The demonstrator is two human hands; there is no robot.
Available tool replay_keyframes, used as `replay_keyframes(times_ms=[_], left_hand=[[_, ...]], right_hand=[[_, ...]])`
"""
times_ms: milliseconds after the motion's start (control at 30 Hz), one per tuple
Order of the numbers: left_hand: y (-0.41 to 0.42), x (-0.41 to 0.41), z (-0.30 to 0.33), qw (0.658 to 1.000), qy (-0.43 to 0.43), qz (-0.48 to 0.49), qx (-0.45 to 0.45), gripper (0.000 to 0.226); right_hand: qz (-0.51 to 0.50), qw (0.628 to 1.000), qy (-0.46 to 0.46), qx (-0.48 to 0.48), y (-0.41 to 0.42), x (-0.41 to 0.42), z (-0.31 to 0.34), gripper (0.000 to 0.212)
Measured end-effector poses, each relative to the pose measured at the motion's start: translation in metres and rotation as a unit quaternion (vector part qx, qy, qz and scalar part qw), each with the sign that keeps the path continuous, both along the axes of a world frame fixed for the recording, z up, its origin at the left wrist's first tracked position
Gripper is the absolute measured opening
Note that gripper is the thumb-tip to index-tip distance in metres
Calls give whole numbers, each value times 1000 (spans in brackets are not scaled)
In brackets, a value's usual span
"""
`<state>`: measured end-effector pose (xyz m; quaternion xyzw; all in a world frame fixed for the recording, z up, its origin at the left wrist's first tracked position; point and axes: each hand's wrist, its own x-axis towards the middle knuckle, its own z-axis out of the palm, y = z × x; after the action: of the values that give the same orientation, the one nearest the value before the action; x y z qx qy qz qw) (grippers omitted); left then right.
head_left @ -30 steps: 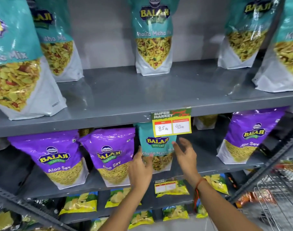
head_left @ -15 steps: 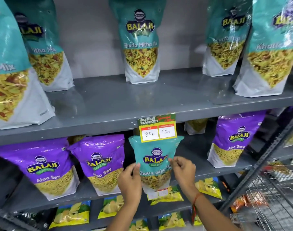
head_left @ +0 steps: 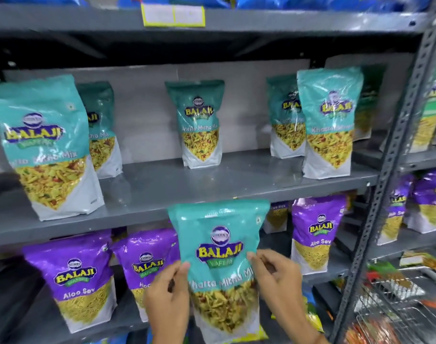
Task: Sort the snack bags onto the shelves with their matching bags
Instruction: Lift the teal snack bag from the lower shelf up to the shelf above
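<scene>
I have the teal Khatta Mitha Mix bag (head_left: 218, 264) pinched on both side edges, upright, label facing me, held in front of the lip of the grey shelf (head_left: 199, 184) where its matching teal bags (head_left: 200, 125) stand. It overlaps the purple Aloo Sev bags (head_left: 75, 276) on the shelf below, so it is clear of that row but not yet set down anywhere.

To do this step well, I judge I should lift until the bag's bottom clears the shelf lip, then push it straight back into the bare stretch between the middle teal bag and the pair on the right (head_left: 328, 120). Setting it flat on its gusset, label forward, should keep it from toppling. I would avoid brushing the neighbours, since they look light and easy to knock over.

My left hand (head_left: 168, 299) is clenched on the bag's left edge, thumb in front, fingers (head_left: 162, 306) curled behind. My right hand (head_left: 276, 276) mirrors it on the right edge, thumb on the front film. Both forearms rise from below, wrists roughly level.
</scene>
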<state>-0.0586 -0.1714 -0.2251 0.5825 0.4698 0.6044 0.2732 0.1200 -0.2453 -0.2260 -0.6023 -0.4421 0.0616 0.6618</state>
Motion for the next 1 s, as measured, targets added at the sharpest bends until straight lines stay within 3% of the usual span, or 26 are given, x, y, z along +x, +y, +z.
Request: replay_keyframes(times_ms=[200,433,833,1000], left_hand=[[33,-8,123,989,-22,-39,139,9],[105,10,205,984,-74,-26,162,17],[170,22,210,991,-93,-72,69,21],[172,15,202,984,-98,-115,90,12]], right_hand=[[25,992,-11,124,38,-1,118,29],[33,985,12,167,115,13,199,28],[50,995,41,82,187,28,193,19],[146,984,87,57,189,40,180,13]])
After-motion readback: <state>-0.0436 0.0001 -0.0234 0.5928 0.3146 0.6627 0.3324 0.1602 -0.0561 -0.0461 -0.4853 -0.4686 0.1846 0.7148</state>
